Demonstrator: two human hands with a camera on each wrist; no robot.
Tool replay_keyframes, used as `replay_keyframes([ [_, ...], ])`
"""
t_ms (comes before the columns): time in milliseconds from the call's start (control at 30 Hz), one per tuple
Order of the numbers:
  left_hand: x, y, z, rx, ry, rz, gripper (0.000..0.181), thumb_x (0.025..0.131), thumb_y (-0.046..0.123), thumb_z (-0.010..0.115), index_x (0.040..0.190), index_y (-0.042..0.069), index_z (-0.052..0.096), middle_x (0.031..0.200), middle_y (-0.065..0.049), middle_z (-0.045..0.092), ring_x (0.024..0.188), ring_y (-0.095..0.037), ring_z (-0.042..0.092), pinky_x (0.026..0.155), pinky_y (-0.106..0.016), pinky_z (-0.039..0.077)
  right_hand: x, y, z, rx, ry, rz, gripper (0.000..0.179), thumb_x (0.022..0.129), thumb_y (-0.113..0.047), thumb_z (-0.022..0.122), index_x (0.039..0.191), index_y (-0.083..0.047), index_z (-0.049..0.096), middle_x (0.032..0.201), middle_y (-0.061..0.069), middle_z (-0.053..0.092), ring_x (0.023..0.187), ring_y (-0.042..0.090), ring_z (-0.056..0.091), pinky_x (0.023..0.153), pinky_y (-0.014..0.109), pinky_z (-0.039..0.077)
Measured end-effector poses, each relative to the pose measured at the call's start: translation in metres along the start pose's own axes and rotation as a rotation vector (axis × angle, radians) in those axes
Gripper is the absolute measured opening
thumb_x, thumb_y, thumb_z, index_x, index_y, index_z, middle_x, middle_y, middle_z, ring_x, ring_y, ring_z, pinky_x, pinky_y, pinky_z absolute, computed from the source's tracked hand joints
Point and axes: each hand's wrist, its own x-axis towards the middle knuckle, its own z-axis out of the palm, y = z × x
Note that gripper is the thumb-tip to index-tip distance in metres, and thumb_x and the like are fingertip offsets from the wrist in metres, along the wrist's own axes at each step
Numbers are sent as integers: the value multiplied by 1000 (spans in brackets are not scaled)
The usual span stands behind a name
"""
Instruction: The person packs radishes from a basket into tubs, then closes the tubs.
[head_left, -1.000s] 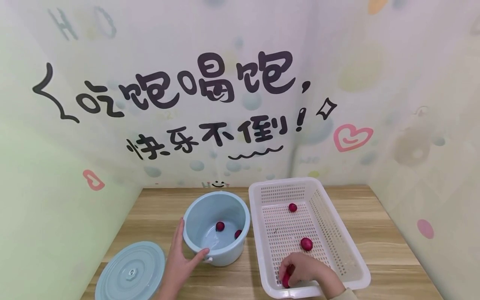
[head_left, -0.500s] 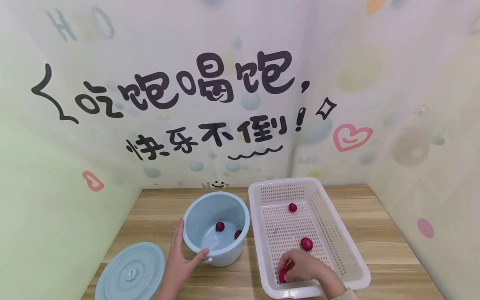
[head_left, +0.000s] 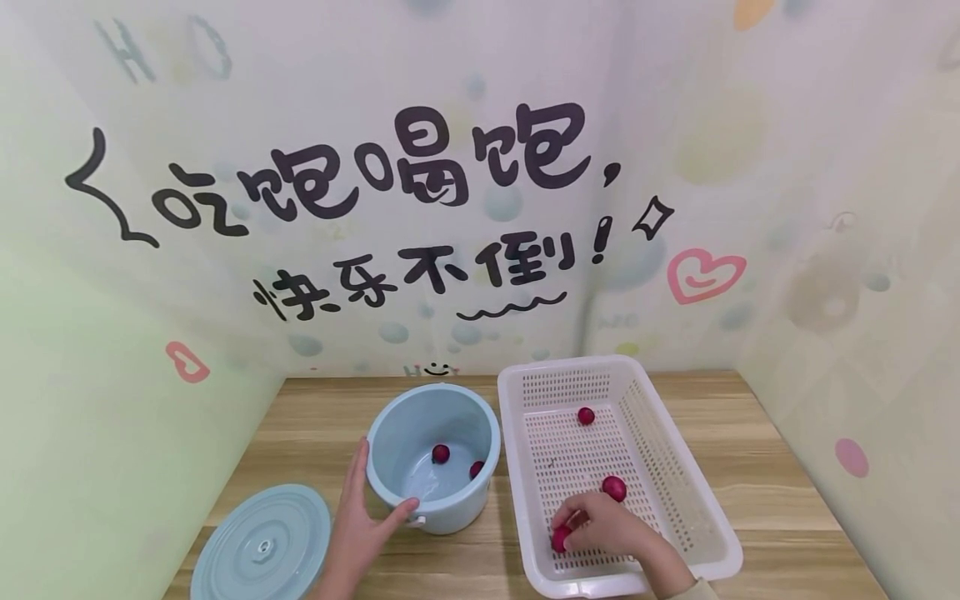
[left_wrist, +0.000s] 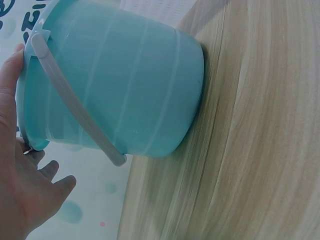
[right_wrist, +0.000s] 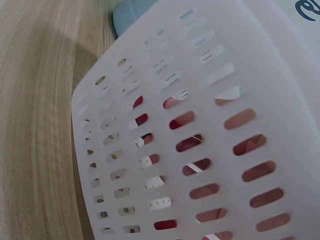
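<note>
My left hand [head_left: 360, 521] rests at the left of a light-blue bucket [head_left: 457, 515], thumb on its front rim and a finger along its side. In the left wrist view, the other fingers are spread below the rim, near the bucket's pale handle [left_wrist: 75, 102]. Two small round red radishes lie inside the bucket, one [head_left: 440, 453] in full view, one partly hidden by the rim. Inside the white basket [head_left: 592, 587], my right hand [head_left: 603, 525] pinches a red radish [head_left: 559, 539]. Other radishes lie farther back, one [head_left: 614, 488] just beyond the hand and one [head_left: 586, 416] near the back.
A round light-blue lid [head_left: 262, 533] lies on the wooden table [head_left: 322, 408] at the left. Perforated basket walls [right_wrist: 165, 125] fill much of the right wrist view, with the hand partly visible through the slots. A printed curtain [head_left: 450, 75] hangs behind the table.
The right hand and the radish in it have shifted slightly up and left within the basket. The left hand, bucket and lid stay where they were.
</note>
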Motion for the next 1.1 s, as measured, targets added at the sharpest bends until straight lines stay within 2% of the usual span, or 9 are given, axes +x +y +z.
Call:
replay_keyframes([
  [233,0,0,0,-9,3,9,114,79,50,80,162,29,4,169,-13,10,152,-45,16,117,-70,24,1,-3,-2,-19,27,-25,20,80,-9,78,99,-4,73,92,3,73,82,7,62,74,17,50],
  [467,0,-2,1,-2,7,14,114,80,50,80,162,29,5,169,-13,11,152,-46,16,117,-70,25,4,-6,-3,-13,63,-28,18,82,-12,76,99,-7,73,91,2,73,84,4,63,73,17,50],
  [767,-1,0,0,3,3,7,114,80,51,80,162,29,4,169,-14,10,152,-46,16,117,-70,24,8,-20,-3,14,128,-1,19,85,-13,75,103,-7,73,97,3,73,95,18,65,75,18,51],
  [933,-1,1,-1,2,-9,-9,114,80,53,79,161,30,2,169,-13,9,152,-46,15,117,-71,24,12,-29,-3,-2,174,-17,23,86,-15,75,106,-6,73,98,2,74,97,18,66,80,20,52],
  [1100,-1,2,-1,1,-13,-16,115,79,54,78,161,31,2,169,-12,8,153,-46,14,117,-70,23,15,-40,-5,-18,222,-53,27,86,-18,75,110,-5,72,100,1,75,99,18,68,88,27,54],
])
